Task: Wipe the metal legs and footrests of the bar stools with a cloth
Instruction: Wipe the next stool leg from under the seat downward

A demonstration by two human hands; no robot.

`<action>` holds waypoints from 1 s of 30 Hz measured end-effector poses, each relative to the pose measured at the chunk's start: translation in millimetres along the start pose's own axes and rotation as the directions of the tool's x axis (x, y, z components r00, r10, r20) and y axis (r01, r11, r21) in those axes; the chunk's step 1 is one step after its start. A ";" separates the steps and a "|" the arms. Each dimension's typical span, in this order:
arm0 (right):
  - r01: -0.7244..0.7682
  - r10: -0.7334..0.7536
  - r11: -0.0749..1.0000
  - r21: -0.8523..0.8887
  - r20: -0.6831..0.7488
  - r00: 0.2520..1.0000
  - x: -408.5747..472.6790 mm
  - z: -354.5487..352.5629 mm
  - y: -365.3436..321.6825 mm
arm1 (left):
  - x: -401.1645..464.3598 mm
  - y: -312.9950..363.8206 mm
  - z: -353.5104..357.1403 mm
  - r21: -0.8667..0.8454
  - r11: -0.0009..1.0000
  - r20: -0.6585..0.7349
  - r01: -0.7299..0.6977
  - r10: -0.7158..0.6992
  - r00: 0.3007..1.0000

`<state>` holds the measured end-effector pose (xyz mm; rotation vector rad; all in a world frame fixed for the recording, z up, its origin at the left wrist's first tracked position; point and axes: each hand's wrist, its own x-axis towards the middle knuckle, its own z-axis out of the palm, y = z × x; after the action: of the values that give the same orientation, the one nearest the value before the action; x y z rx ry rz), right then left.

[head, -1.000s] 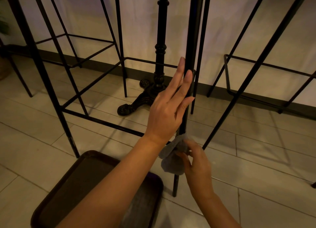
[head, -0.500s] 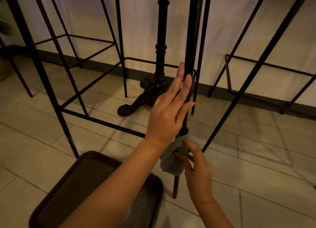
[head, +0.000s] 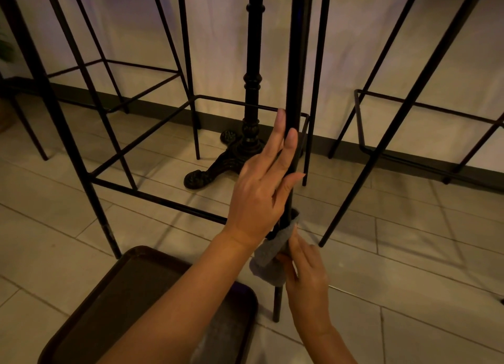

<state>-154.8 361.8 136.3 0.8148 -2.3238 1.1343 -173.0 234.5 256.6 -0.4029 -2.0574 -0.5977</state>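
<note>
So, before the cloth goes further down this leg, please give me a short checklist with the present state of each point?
1. Cloth wrapped on leg: ok.
2. Right hand pinches cloth: ok.
3. Left hand steadies leg, fingers straight: ok.
4. Leg below cloth free to its foot: ok.
5. Tray apart from the foot: ok.
6. Leg above already clean: cannot tell.

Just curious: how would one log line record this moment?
left hand: steadies stool leg | right hand: grips cloth around leg | stage: wiping
</note>
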 end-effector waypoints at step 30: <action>-0.031 0.032 0.999 -0.043 0.024 0.999 -3.4 4.0 -0.2 | -10.9 -1.6 1.2 0.039 0.999 0.067 0.014 -0.017 0.998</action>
<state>-152.6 359.5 132.0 0.7841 -2.3806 1.0901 -169.0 233.3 246.3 -0.3903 -2.1351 -0.5599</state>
